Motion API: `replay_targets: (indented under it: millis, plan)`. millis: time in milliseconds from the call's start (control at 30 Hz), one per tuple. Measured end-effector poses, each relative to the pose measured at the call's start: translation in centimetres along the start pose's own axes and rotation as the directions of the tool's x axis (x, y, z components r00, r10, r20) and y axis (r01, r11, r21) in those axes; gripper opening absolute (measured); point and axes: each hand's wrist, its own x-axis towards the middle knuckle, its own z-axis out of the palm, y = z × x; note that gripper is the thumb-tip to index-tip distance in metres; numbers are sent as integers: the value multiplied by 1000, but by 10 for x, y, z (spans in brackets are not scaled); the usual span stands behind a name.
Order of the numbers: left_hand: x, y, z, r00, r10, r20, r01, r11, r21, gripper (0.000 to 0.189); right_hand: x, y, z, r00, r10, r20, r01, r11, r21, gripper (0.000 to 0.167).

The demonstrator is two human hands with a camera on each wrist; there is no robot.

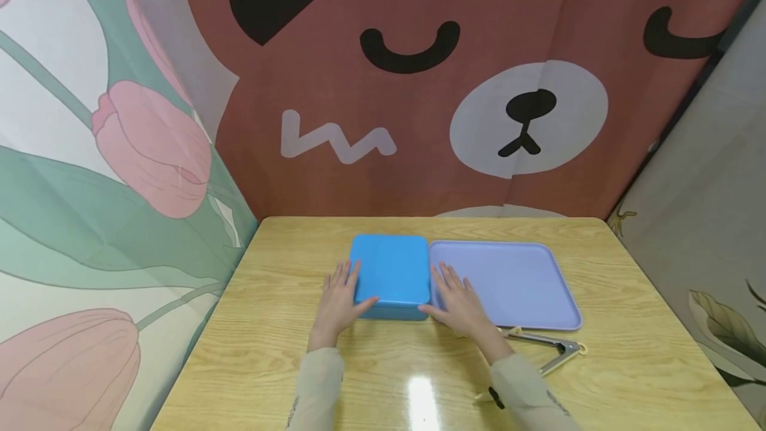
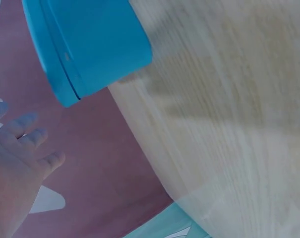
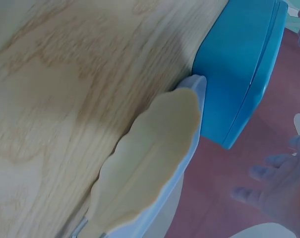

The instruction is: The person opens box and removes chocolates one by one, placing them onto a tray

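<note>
A blue lidded box [image 1: 391, 270] lies flat on the wooden table, its lid on. My left hand [image 1: 337, 301] is at its left side, fingers spread and straight, thumb toward the front edge. On the other side my right hand [image 1: 457, 303] stretches out with spread fingers, overlapping the near left corner of a lavender tray [image 1: 509, 285], its thumb close to the box. Neither hand holds anything. Tongs [image 1: 559, 346] lie in front of the tray, partly hidden under my right forearm; the right wrist view shows one cream, scallop-edged tip [image 3: 145, 158].
The tray stands right against the box's right side. Behind the wooden table [image 1: 257, 364] hangs a brown bear-print curtain [image 1: 335, 185]. A tulip-print cloth [image 1: 149, 151] borders the left, and a pale leaf-print cloth [image 1: 688, 218] the right.
</note>
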Motion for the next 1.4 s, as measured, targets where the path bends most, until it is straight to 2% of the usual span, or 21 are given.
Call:
replay_targets:
  millis: [167, 467, 633, 933, 1167, 1400]
  plan:
    - [-2, -4, 2, 1000, -14, 13, 14, 1000, -15, 87, 2, -2, 6, 1000, -15, 4, 15, 999, 42, 87]
    - [-4, -10, 6, 997, -59, 44, 61, 997, -46, 97, 5, -3, 14, 1000, 5, 23, -8, 995, 95, 88]
    - [-4, -11, 8, 996, -77, 44, 79, 995, -64, 99, 7, -1, 17, 999, 33, 27, -37, 986, 164, 90]
    - [-3, -14, 11, 995, -92, 30, 95, 990, -105, 99, 7, 3, 20, 998, 43, 36, -50, 976, 214, 94]
    - [-5, -15, 12, 991, -129, 44, 135, 977, -163, 101, 9, 0, 23, 995, 60, 80, -77, 967, 242, 91]
    - [-5, -16, 15, 984, -161, 75, 171, 973, -155, 102, 11, -4, 24, 987, 103, 127, -135, 950, 282, 91]
